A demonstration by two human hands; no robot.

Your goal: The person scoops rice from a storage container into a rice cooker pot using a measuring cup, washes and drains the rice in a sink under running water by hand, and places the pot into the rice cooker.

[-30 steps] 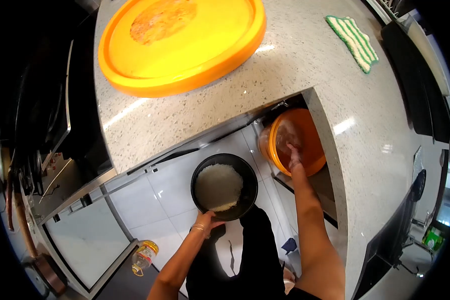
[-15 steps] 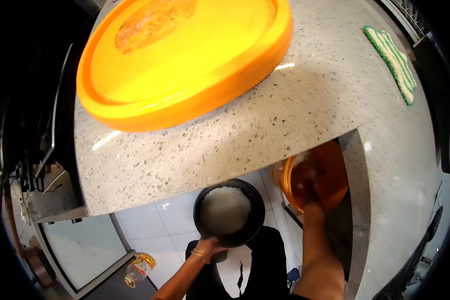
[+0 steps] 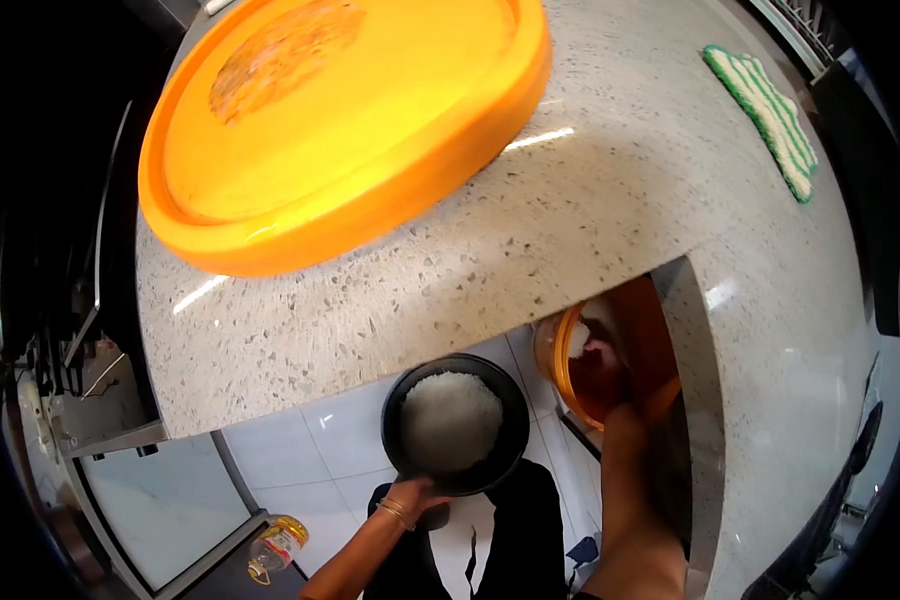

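Observation:
My left hand [image 3: 416, 492] grips the near rim of a round black pot [image 3: 398, 462] and keeps it above my lap. White grains that look like rice [image 3: 452, 420] lie in the pot. To the right, my right hand [image 3: 606, 376] reaches down inside an orange-rimmed bucket [image 3: 564, 372] under the counter. Shadow darkens the inside of the bucket, so the fingers are hard to make out. Something whitish shows beside the hand there.
A large orange round lid [image 3: 340, 130] lies on the speckled stone counter [image 3: 450, 270]. At the right is a green-and-white striped cloth [image 3: 765, 115]. An oil bottle [image 3: 278, 545] stands low at the left, near a white cabinet door [image 3: 182, 510]. The counter edge overhangs the bucket.
The view has shifted slightly, moving the counter and lid a little leftward. My right hand has shifted within the bucket, where more whitish material shows. My left hand still holds the pot.

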